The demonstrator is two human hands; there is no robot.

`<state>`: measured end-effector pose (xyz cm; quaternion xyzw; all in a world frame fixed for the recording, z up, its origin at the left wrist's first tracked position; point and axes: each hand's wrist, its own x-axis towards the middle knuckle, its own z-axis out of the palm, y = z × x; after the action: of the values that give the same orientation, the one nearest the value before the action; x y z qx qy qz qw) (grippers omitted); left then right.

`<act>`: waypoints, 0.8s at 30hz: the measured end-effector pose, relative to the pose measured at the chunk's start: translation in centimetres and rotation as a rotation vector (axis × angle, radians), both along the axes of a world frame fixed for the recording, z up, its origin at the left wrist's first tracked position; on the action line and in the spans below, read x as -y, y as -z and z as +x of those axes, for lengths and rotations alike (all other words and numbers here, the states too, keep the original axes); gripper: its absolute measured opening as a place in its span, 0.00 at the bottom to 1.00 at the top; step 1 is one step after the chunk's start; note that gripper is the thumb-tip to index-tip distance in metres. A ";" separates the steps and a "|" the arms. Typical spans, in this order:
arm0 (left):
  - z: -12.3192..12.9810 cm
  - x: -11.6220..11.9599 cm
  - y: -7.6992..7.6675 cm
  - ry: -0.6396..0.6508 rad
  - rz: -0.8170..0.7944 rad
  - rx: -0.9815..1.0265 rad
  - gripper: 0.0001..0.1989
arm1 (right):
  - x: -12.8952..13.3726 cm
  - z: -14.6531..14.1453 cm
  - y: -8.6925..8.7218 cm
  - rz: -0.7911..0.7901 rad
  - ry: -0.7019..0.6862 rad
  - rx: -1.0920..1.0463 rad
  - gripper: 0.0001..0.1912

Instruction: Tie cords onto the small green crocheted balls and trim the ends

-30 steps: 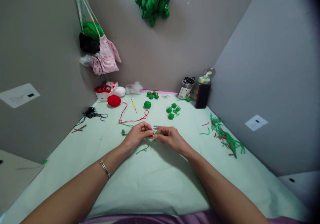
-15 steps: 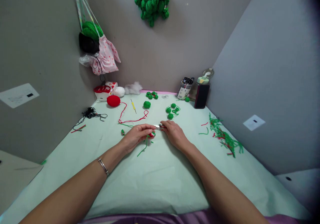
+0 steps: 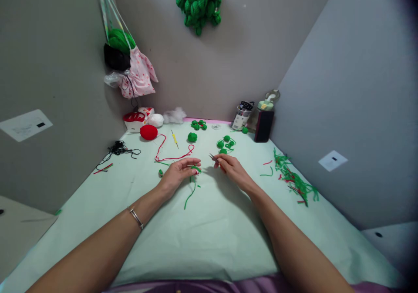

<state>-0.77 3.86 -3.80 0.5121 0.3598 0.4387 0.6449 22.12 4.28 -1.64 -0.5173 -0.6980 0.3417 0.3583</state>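
My left hand (image 3: 175, 175) pinches a small green crocheted piece (image 3: 196, 170) between thumb and fingers. A bit of red and white shows at its lower edge, and a green yarn tail (image 3: 189, 197) hangs down onto the cloth. To the right, my right hand (image 3: 233, 170) is closed on small scissors (image 3: 213, 157), whose slim tips point up and left with a gap between them. The scissors are apart from the green piece; their handles are mostly hidden by my fingers. A short green yarn snippet (image 3: 199, 186) lies just below the piece.
Beyond my hands lie a red yarn ball (image 3: 148, 132), a yellow-handled crochet hook (image 3: 174, 139) and several green balls (image 3: 220, 144). Yarn scraps (image 3: 295, 180) are heaped at right, black yarn (image 3: 119, 148) at left. A phone (image 3: 264, 126) leans on a bottle at the back.
My right hand has drawn the scissors away to the right and turned their tips upward. My left hand has tilted the crocheted piece, showing more green and less red.
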 end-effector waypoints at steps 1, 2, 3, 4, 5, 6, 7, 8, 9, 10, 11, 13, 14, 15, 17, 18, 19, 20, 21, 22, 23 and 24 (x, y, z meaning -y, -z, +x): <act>0.0 0.0 0.0 -0.009 0.008 -0.002 0.20 | 0.3 -0.2 -0.5 -0.033 -0.072 -0.006 0.18; 0.0 0.0 -0.1 -0.016 0.016 -0.004 0.20 | 0.7 -0.4 -1.0 -0.052 -0.133 0.002 0.21; 0.0 0.1 -0.1 -0.021 0.024 -0.008 0.20 | 1.1 -0.6 -1.4 -0.063 -0.180 0.019 0.23; 0.0 0.1 -0.1 -0.025 0.034 -0.016 0.20 | 1.4 -0.8 -1.7 -0.069 -0.215 0.041 0.23; 0.0 0.1 -0.1 -0.027 0.043 -0.028 0.20 | 1.7 -1.1 -1.9 -0.070 -0.239 0.066 0.23; 0.0 0.2 -0.1 -0.027 0.053 -0.042 0.20 | 2.0 -1.3 -2.0 -0.066 -0.255 0.093 0.23; 0.0 0.2 -0.1 -0.024 0.061 -0.057 0.21 | 2.1 -1.5 -2.1 -0.063 -0.261 0.121 0.22; 0.1 0.3 -0.1 -0.020 0.067 -0.070 0.21 | 2.2 -1.6 -2.0 -0.063 -0.258 0.150 0.22; 0.1 0.4 -0.1 -0.013 0.074 -0.080 0.21 | 2.2 -1.7 -1.9 -0.064 -0.250 0.176 0.22; 0.2 0.4 -0.1 -0.008 0.080 -0.087 0.21 | 2.2 -1.8 -1.8 -0.067 -0.239 0.195 0.22; 0.3 0.5 -0.1 -0.003 0.086 -0.091 0.21 | 2.2 -1.8 -1.7 -0.071 -0.230 0.206 0.22; 0.5 0.7 -0.1 0.003 0.096 -0.096 0.20 | 2.1 -1.8 -1.5 -0.080 -0.223 0.208 0.23; 0.6 0.7 -0.1 0.005 0.097 -0.098 0.20 | 2.1 -1.8 -1.5 -0.082 -0.225 0.204 0.24; 0.6 0.8 -0.1 0.008 0.094 -0.101 0.20 | 2.1 -1.7 -1.4 -0.084 -0.228 0.202 0.24; 0.7 0.9 -0.1 0.019 0.084 -0.105 0.20 | 2.1 -1.7 -1.5 -0.091 -0.233 0.204 0.24; 0.8 0.9 -0.1 0.023 0.079 -0.107 0.20 | 2.1 -1.7 -1.5 -0.095 -0.230 0.208 0.23; 0.8 0.9 -0.1 0.027 0.076 -0.107 0.20 | 2.1 -1.7 -1.5 -0.101 -0.226 0.215 0.23; 0.9 0.9 0.0 0.030 0.074 -0.104 0.20 | 2.1 -1.7 -1.4 -0.104 -0.221 0.221 0.23; 0.9 0.9 0.0 0.030 0.070 -0.099 0.20 | 2.1 -1.8 -1.4 -0.107 -0.216 0.228 0.22; 0.9 1.0 0.0 0.029 0.067 -0.092 0.20 | 2.1 -1.8 -1.3 -0.106 -0.211 0.237 0.22; 1.0 1.0 0.0 0.027 0.064 -0.085 0.20 | 2.0 -1.8 -1.2 -0.102 -0.205 0.246 0.22; 1.0 1.0 0.0 0.026 0.059 -0.078 0.20 | 2.0 -1.8 -1.1 -0.096 -0.200 0.253 0.22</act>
<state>0.21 2.89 -3.78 0.5524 0.3646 0.4204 0.6206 20.32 2.30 -0.58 -0.5006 -0.7685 0.3408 0.2067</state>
